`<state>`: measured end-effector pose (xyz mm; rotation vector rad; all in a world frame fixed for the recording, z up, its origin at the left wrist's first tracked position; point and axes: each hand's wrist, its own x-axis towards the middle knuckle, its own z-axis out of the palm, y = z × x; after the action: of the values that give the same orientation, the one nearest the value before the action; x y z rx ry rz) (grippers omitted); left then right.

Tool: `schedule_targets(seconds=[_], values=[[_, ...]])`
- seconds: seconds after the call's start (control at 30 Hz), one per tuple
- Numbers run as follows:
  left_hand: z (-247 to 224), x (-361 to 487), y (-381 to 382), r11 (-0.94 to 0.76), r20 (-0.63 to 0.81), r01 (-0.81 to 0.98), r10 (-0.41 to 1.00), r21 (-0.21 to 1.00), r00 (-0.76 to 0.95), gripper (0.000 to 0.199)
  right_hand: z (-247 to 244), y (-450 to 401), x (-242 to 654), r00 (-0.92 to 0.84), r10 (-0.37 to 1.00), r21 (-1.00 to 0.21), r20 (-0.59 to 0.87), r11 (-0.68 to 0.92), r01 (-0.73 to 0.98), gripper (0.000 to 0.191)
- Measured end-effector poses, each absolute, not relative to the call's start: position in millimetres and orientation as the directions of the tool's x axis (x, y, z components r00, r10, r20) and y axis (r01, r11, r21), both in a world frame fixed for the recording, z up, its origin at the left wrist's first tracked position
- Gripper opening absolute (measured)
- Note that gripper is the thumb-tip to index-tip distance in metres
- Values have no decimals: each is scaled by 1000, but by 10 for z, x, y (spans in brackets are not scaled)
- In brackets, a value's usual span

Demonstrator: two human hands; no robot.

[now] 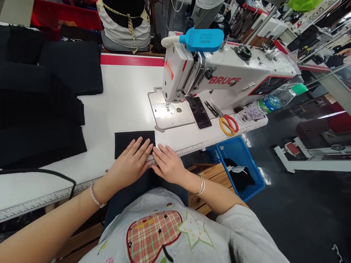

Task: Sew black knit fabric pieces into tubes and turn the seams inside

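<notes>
Black fabric piece (134, 143) on white table (117, 98), red edge stripe.
White sewing machine (186, 69), red BRUCE lettering; scissors (229, 125), one red, one yellow handle; blue mesh crate (238, 153); grey T-shirt (120, 241), red-edged plaid heart patch (153, 237), green-edged star.

Red BRUCE lettering (225, 80) marks the sewing machine's arm (255, 65); the ruler strip's (189, 149) figures are too small to read.

- Black fabric piece (134, 143): small, matte, roughly rectangular, lying flat
- Rests on the white worktop (126, 102), near its front edge
- Lower part hidden under the left hand (128, 162)
</notes>
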<state>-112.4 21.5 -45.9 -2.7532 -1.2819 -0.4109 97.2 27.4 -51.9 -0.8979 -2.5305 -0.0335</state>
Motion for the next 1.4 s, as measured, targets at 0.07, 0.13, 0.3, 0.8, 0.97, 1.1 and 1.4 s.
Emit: schedule_targets(seconds=[0.07,0.13,0.3,0.8,0.97,1.1,1.4], values=[[-456,-1119,202,-638,272,768,749,50,604,55,-447,305,980,-675,605,-178,423,786,593,36],[-443,-1104,186,-628,268,775,759,65,593,56,-342,382,963,-635,637,-272,436,766,582,32],[-409,-1070,173,-593,244,791,797,147,552,53,-107,751,633,-599,682,-506,419,723,470,34],[-433,-1259,-217,-446,352,882,858,148,375,44,-275,1114,-1,-844,452,-427,288,850,309,38],[-466,-1319,-326,-308,376,928,901,210,214,47,-292,1085,-48,-872,398,-321,285,897,305,41],[-447,-1365,-256,-296,361,913,914,281,185,41,-310,1075,-70,-887,371,-302,273,909,287,44],[-422,-1425,-119,-348,350,887,907,305,235,29,-346,1036,-71,-864,366,-284,346,918,275,34]])
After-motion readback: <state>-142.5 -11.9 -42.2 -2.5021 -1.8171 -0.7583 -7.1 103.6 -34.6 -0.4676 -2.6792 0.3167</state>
